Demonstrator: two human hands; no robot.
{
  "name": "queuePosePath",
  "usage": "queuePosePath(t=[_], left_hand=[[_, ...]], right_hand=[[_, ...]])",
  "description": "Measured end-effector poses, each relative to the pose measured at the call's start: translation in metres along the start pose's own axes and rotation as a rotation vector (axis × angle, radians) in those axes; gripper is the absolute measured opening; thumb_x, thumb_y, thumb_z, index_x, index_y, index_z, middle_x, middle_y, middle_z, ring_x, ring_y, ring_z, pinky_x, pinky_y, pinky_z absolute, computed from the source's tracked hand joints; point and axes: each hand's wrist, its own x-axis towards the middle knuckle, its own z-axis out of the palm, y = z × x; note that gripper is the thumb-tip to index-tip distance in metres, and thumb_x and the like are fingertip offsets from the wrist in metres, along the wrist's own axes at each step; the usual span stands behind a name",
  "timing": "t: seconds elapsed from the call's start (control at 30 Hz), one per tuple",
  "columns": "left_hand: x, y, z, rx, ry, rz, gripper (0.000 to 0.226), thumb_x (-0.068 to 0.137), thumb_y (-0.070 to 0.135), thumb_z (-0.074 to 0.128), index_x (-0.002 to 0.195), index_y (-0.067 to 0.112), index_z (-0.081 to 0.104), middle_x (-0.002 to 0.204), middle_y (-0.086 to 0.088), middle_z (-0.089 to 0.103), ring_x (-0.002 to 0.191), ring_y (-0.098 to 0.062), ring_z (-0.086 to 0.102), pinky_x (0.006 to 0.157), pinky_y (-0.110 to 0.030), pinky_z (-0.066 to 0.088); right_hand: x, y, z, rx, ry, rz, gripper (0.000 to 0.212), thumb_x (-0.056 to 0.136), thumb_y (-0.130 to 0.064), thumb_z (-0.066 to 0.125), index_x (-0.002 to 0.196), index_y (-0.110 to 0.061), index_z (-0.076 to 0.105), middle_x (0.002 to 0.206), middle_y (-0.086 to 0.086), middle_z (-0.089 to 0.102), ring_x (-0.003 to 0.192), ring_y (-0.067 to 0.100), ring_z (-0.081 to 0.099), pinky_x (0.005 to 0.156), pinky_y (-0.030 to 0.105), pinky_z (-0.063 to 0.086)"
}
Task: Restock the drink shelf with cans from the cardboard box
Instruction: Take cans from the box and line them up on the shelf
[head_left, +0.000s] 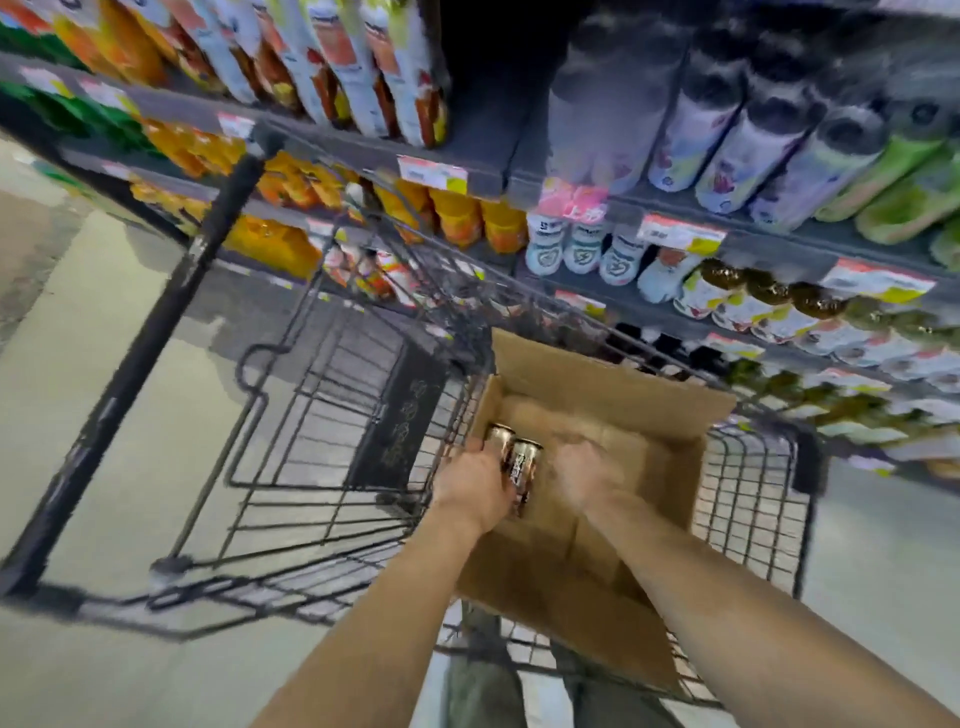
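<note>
**Left grip wrapping two cans, right grip blurred over the box**

Left hand (475, 486) is closing its grip around two cans (514, 460), fingers curled round them from the left side. Cans are sitting side by side, touching, metallic with dark print, tops tilted away from the camera. They are sitting at the left end of the cardboard box (613, 410), just above or on its floor; cannot tell which.

Right hand (576, 470) is hanging just beside the cans, on their right, inside the box. It is motion-blurred. Palm seems to be facing down with fingers partly spread; cannot tell whether its grip is touching a can or holding anything.

Both forearms are reaching in bare from the bottom edge of the frame.

Box is lying open, flaps up at the far side and near side, interior mostly bare brown board. It is resting in the near basket section of a black wire shopping cart (332, 415). Cart basket is extending left and away from the box, its handle bar running diagonally at the left.

Pale floor (130, 415) is showing under the cart.

Drink shelf (779, 244) is standing past the cart, several tiers, price tags along the edges. Orange bottles are filling the left part, white and green bottles the right, tall cartons the top left. Whole view is tilting and blurring.
</note>
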Motion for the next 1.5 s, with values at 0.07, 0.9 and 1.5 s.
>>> queuePosePath(t=[0.07,0.9,1.5], left_hand=[[0.028,-0.004,0.015,0.009,-0.055,0.042,0.052,0.098,0.039,0.062,0.143,0.017,0.045,0.141,-0.010,0.055,0.126,-0.031,0.060,0.104,-0.043,0.050],[0.189,-0.025,0.153,-0.328,-0.067,-0.177,0.069,0.093,0.038,0.071,0.148,0.012,0.038,0.142,-0.013,0.055,0.129,-0.033,0.057,0.103,-0.042,0.050],[0.122,-0.004,0.088,-0.780,0.149,0.099,0.065,0.080,0.032,0.089,0.134,0.032,0.054,0.117,0.014,0.066,0.106,-0.004,0.062,0.096,-0.024,0.047]], right_hand=[[0.014,0.001,0.010,0.096,-0.022,0.077,0.033,0.099,-0.018,0.052,0.129,-0.013,0.064,0.124,0.007,0.067,0.111,0.026,0.066,0.093,0.035,0.055],[0.167,-0.001,0.149,0.954,0.140,0.555,0.066,0.077,-0.042,0.085,0.121,-0.004,0.056,0.108,0.009,0.066,0.087,0.022,0.064,0.051,0.021,0.040],[0.052,0.047,0.085,1.389,0.381,0.253,0.068,0.071,-0.024,0.091,0.130,-0.023,0.058,0.107,-0.006,0.071,0.099,0.012,0.069,0.087,0.029,0.056]])
